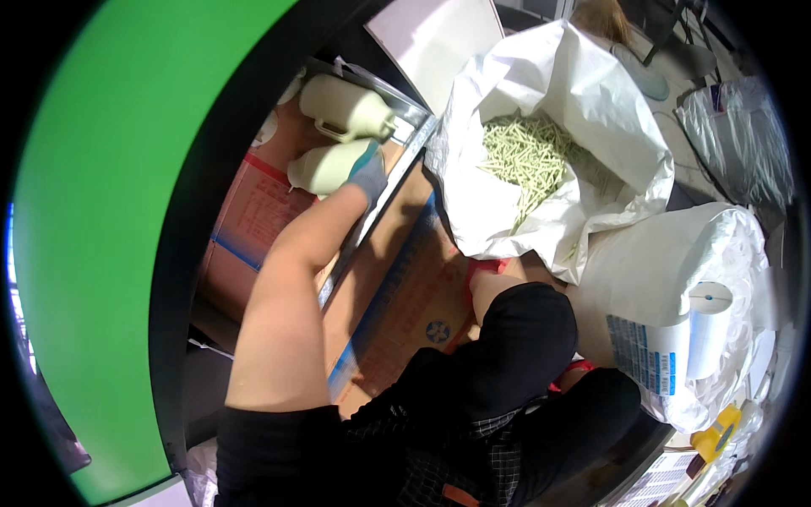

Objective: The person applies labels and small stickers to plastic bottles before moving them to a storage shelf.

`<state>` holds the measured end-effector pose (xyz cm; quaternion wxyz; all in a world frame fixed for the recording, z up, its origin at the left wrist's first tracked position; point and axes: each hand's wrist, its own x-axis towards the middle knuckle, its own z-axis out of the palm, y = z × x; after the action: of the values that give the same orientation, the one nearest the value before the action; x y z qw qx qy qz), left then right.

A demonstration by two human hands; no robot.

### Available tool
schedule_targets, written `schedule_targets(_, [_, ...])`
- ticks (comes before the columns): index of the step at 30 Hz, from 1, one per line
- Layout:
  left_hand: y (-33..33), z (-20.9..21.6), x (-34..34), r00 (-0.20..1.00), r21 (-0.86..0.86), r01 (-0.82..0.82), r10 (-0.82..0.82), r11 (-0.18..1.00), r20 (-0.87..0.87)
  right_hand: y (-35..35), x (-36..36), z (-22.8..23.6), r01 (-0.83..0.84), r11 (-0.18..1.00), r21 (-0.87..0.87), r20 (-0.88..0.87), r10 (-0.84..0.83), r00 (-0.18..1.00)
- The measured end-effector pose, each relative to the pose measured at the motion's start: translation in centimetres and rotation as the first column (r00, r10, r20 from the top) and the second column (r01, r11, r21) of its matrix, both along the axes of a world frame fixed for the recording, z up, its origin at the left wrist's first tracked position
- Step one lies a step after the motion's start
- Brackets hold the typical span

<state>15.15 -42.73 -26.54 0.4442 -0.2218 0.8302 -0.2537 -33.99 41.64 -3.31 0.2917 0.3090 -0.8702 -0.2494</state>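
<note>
The gloved left hand (368, 179) has its fingers on the right end of a jug (325, 169); whether they grip, I cannot tell. Its long axis runs left to right, just beside a second jug (342, 106), neck rightward.

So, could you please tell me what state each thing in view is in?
White sack: mouth open
Pale green sticks: loose, inside the sack
Farther jug: lying on its side
Nearer jug: on its side, partly hidden
Left hand: gloved, at the nearer jug, grip unclear
Cardboard carton: blue tape across it
</note>
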Motion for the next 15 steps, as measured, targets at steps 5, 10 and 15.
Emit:
schedule_targets(5, [8.3,7.3,4.1,0.919,0.070,-0.371,0.377,0.926,-0.120,-20.2,9.3,4.8,-0.320,0.770,-0.552,0.164,0.476,0.864])
schedule_targets(10, [23.3,30.5,2.8,0.308,-0.082,-0.004,-0.077,0.997,-0.948,-24.0,14.1,2.2,-0.145,0.541,-0.828,0.390,0.743,0.543])
schedule_targets(15, [33.1,31.1,-2.6,-0.558,0.663,0.276,0.677,0.696,-0.479,-29.5,17.9,1.7,0.635,0.189,-0.749,0.163,0.982,-0.099])
